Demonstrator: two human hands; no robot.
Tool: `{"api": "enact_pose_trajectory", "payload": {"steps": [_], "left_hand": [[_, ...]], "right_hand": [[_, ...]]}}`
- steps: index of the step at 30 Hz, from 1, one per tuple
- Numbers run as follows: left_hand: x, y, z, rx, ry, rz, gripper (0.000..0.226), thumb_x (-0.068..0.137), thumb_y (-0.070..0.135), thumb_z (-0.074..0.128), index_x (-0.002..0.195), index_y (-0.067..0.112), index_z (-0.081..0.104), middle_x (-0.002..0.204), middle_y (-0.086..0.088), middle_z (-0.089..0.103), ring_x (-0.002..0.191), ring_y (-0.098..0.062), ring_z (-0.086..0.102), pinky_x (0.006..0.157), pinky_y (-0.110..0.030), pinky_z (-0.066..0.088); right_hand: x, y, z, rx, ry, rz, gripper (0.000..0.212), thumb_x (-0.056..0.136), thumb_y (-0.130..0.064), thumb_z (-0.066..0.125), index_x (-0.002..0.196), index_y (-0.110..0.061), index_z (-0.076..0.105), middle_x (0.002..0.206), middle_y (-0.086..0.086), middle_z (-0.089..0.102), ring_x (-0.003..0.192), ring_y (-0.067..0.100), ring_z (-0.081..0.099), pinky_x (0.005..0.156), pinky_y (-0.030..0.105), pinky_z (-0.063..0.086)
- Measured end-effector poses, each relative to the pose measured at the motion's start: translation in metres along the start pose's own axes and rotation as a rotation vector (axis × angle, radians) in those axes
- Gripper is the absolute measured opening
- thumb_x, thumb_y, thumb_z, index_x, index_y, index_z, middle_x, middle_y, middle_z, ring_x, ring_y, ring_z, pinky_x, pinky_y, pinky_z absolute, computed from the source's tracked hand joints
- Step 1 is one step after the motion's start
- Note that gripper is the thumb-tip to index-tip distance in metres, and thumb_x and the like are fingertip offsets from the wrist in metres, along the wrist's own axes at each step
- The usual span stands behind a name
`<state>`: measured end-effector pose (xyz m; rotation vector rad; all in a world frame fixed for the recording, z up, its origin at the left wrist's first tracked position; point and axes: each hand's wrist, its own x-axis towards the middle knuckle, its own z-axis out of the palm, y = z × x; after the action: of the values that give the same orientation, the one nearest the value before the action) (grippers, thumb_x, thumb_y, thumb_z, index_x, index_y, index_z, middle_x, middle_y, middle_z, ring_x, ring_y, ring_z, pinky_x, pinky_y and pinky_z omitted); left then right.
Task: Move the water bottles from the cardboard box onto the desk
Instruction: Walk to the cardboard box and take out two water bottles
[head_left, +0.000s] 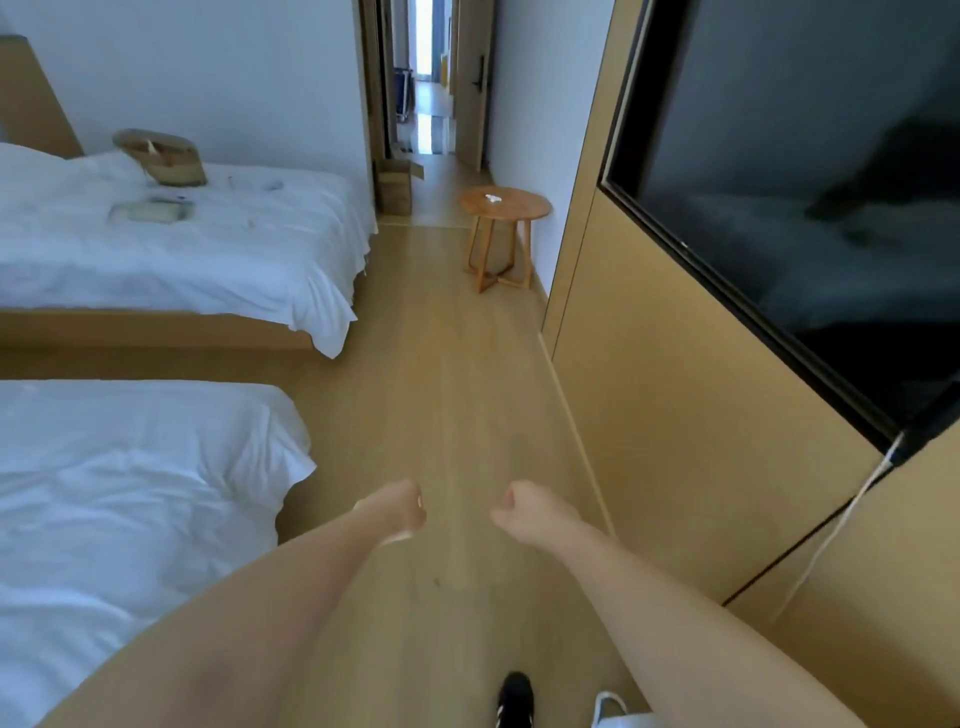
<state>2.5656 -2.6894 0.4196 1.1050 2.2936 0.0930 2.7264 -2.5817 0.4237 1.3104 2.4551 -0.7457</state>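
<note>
An open cardboard box (396, 186) stands on the floor far ahead, by the doorway past the far bed. What it holds is hidden from here; no water bottle shows and no desk is in sight. My left hand (399, 511) and my right hand (530, 509) are stretched out in front of me over the wooden floor, low in the view. Both are curled into fists and hold nothing. They are a long way short of the box.
Two beds with white sheets (171, 244) (130, 483) line the left side. A small round wooden table (505, 203) stands by the right wall ahead. A dark TV screen (810, 197) hangs on the wooden wall panel at right. A wooden-floor aisle (447, 364) runs between.
</note>
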Motion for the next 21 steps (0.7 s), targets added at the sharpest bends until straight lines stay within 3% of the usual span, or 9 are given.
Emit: {"api": "enact_pose_trajectory", "payload": {"steps": [4,6,10,15,19,21], "left_hand": [[0.067,-0.010,-0.027,0.010,-0.039,-0.061,0.033,0.095,0.016,0.037,0.120,0.010,0.057,0.121,-0.011,0.061,0.108,-0.028,0.060,0.088,-0.031,0.048],[0.113,-0.009,-0.049,0.029,-0.050,-0.080,0.034,0.095,0.015,0.038,0.123,0.008,0.055,0.124,-0.013,0.060,0.112,-0.029,0.059,0.090,-0.031,0.048],[0.198,0.007,-0.101,0.090,-0.138,-0.128,0.036,0.096,0.013,0.037,0.126,0.000,0.053,0.118,-0.020,0.065,0.105,-0.032,0.066,0.074,-0.032,0.053],[0.290,0.021,-0.158,0.150,-0.097,-0.138,0.036,0.097,0.022,0.041,0.128,0.007,0.054,0.126,-0.014,0.060,0.112,-0.030,0.060,0.091,-0.034,0.049],[0.357,0.018,-0.195,0.137,-0.185,-0.175,0.036,0.098,0.022,0.041,0.128,0.005,0.050,0.118,-0.015,0.062,0.089,-0.027,0.066,0.073,-0.032,0.053],[0.398,0.014,-0.215,0.140,-0.217,-0.181,0.037,0.097,0.018,0.039,0.127,0.001,0.052,0.105,-0.013,0.062,0.089,-0.027,0.067,0.058,-0.029,0.049]], "right_hand": [[0.084,-0.012,-0.015,-0.021,-0.078,-0.039,0.034,0.097,-0.039,0.050,0.117,-0.012,0.054,0.126,0.012,0.058,0.116,0.028,0.055,0.083,0.031,0.040],[0.137,-0.018,-0.029,-0.023,-0.114,-0.060,0.038,0.097,-0.036,0.051,0.122,-0.007,0.054,0.127,0.014,0.057,0.117,0.029,0.055,0.088,0.031,0.043],[0.237,-0.027,-0.080,-0.066,-0.158,-0.090,0.041,0.096,-0.038,0.053,0.120,-0.005,0.055,0.125,0.015,0.059,0.116,0.031,0.056,0.092,0.034,0.045],[0.345,-0.041,-0.156,-0.103,-0.148,-0.123,0.040,0.096,-0.036,0.053,0.120,-0.004,0.056,0.125,0.016,0.059,0.117,0.032,0.056,0.092,0.034,0.045],[0.421,-0.056,-0.193,-0.123,-0.171,-0.141,0.041,0.097,-0.035,0.051,0.123,-0.003,0.054,0.128,0.015,0.057,0.119,0.031,0.054,0.091,0.033,0.044],[0.462,-0.066,-0.208,-0.118,-0.183,-0.147,0.040,0.098,-0.035,0.050,0.123,-0.004,0.052,0.128,0.014,0.056,0.120,0.031,0.053,0.089,0.033,0.042]]}}
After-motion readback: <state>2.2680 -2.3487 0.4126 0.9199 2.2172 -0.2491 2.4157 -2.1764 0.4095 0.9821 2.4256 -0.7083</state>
